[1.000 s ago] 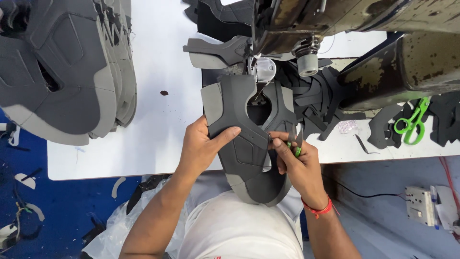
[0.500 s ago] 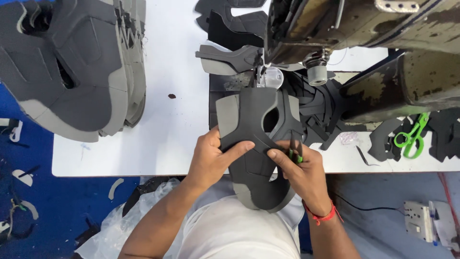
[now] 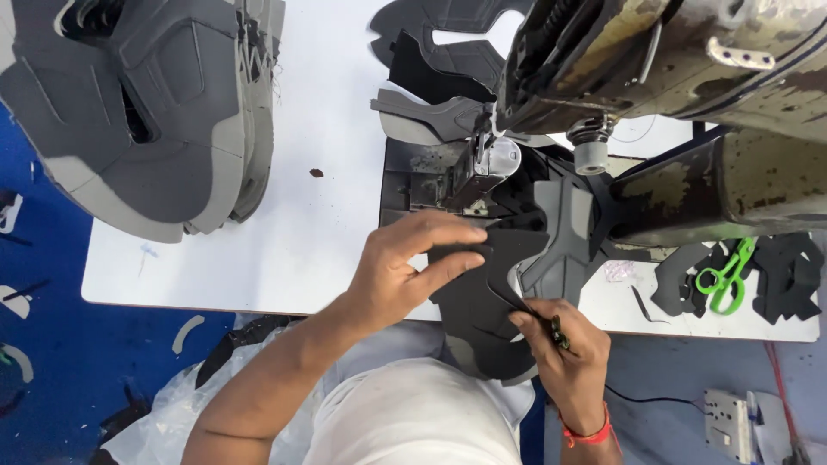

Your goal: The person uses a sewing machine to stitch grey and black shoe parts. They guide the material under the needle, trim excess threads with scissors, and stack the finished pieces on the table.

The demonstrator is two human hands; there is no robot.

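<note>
We see the left hand point(image 3: 405, 271) lying on the grey shoe upper panel point(image 3: 500, 284), its fingers stretched out flat and slightly apart, pressing the piece down at the front edge of the white bench point(image 3: 319, 232). The panel hangs partly over that edge toward the person's lap, while its far end reaches under the presser foot point(image 3: 482, 168) of the sewing machine point(image 3: 655, 77). The right hand point(image 3: 564, 344) is just beside the left, lower and to the right, with thumb and forefinger pressed together on the panel's near edge; a small dark tool with a green tip point(image 3: 558, 331) is tucked in the same hand, though we cannot tell exactly what it is. A red wristband point(image 3: 590, 433) circles the right wrist. A lighter grey part of the panel folds up between the right hand and the dark machine bed. To the far left on the bench sits a stack of grey cut uppers point(image 3: 146, 112), well apart from the hands. Behind the needle area lie more dark cut pieces point(image 3: 439, 52). On the right side of the bench, green-handled scissors point(image 3: 724, 275) rest among black scraps point(image 3: 788, 275). A small dark speck point(image 3: 316, 173) marks the bench near its middle.
</note>
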